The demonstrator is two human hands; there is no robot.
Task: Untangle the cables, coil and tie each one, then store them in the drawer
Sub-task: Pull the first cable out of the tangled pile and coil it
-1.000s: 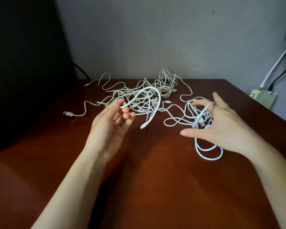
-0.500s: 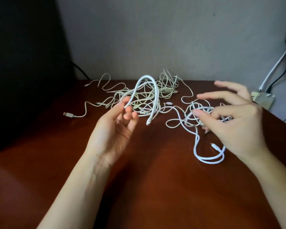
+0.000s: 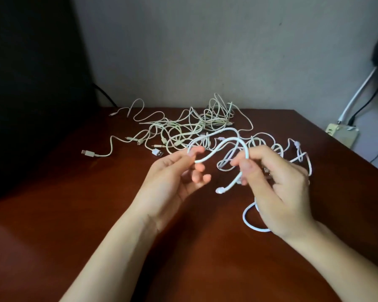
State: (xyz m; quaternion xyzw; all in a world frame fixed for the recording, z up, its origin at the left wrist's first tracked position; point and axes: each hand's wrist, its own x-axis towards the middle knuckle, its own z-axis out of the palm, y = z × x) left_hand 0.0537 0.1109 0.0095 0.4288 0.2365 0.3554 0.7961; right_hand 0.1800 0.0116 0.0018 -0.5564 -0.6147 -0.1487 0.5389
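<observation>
Reddish-brown wooden table bearing a tangle of pale cables near its far edge, in front of which the left hand and right hand both pinch one arched white cable, its plug hanging free between them.

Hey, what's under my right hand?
A white cable loop curls out from under the right hand on the table; how it runs beneath the palm is hidden.

A brown table fills the lower frame; tangled white cables lie across its upper middle.
</observation>
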